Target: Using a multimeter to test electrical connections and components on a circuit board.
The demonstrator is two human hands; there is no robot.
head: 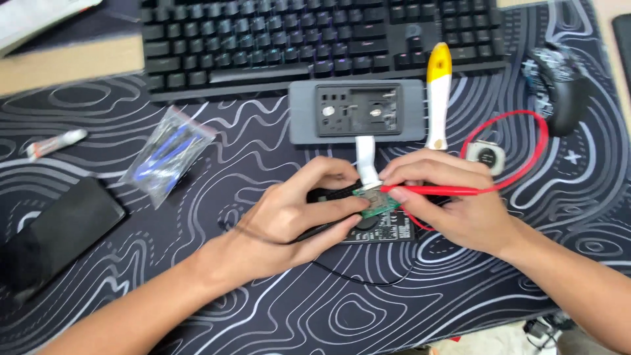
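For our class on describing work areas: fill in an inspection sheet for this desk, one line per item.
Surface: dark desk mat with wavy pale lines.
Job's things: small green circuit board; red probe.
Clutter: grey tray, yellow-handled tool, plastic bag, small tube, black case.
Grippers: left hand steadies the board; right hand holds the probe.
Cables: red lead; thin black wire.
Surroundings: keyboard, mouse.
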